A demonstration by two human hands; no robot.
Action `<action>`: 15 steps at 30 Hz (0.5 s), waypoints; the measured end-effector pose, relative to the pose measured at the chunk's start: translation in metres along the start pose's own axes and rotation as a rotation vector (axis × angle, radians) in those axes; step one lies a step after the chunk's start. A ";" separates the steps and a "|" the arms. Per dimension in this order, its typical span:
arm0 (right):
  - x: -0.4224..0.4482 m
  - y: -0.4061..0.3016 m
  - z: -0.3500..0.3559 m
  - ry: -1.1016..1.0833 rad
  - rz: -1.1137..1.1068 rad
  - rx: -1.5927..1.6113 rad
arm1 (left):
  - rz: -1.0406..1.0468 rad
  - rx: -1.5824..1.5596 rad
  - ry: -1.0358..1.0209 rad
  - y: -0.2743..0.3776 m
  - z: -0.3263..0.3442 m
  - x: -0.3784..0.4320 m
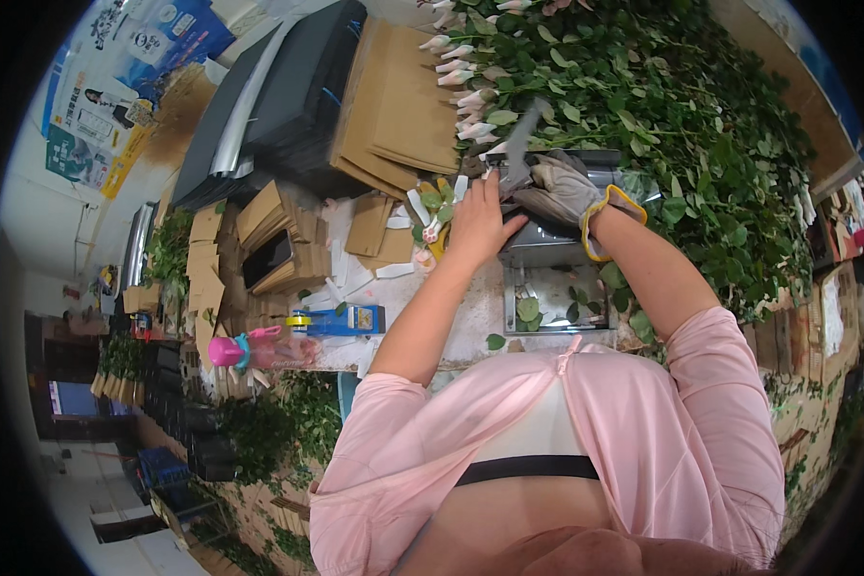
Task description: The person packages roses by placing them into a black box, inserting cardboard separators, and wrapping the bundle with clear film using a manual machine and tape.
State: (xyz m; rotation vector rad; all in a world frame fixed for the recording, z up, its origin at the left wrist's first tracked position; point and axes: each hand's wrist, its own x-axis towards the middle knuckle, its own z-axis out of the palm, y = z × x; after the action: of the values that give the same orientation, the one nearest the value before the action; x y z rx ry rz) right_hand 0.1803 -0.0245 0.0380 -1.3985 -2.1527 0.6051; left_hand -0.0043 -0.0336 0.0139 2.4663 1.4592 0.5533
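Observation:
My left hand [479, 223], bare, rests with spread fingers at the left edge of a dark, shiny metal stand [547, 248]. On my right hand [558, 191] is a grey work glove with a yellow cuff; it lies over the stand, its fingers at a greyish translucent sheet [522, 144] that partly hides them. Whether the glove grips that sheet is unclear. Beyond the stand lies a large heap of leafy rose stems [641, 93], with flower heads in white sleeves [468, 72] along its left side. A yellow-handled tool [439, 241] lies partly hidden left of my left hand.
Stacks of brown cardboard [403, 108] and black sheets [302, 93] stand at the back left. Nearer are a smartphone [268, 259] on small cardboard pieces, a blue tape dispenser [345, 320] and a bottle with a pink cap [227, 351]. Loose leaves [528, 309] lie by the stand's frame.

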 end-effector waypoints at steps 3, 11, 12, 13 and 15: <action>-0.005 -0.012 -0.010 -0.039 0.064 -0.069 | -0.068 -0.016 -0.087 0.000 -0.007 0.008; -0.002 -0.013 -0.007 -0.084 0.080 -0.016 | -0.362 -0.150 0.581 -0.072 -0.037 -0.044; -0.004 -0.020 -0.010 -0.068 0.096 -0.063 | -0.376 -0.151 0.552 -0.085 -0.043 -0.059; -0.004 -0.021 -0.012 -0.067 0.103 -0.054 | -0.388 -0.151 0.527 -0.092 -0.048 -0.073; -0.003 -0.023 -0.011 -0.073 0.110 -0.033 | -0.351 -0.240 0.414 -0.091 -0.052 -0.106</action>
State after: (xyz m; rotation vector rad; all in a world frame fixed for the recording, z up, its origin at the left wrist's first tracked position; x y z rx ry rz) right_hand 0.1721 -0.0344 0.0605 -1.5424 -2.1616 0.6739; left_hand -0.1443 -0.0831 0.0047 1.9264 1.7968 1.1310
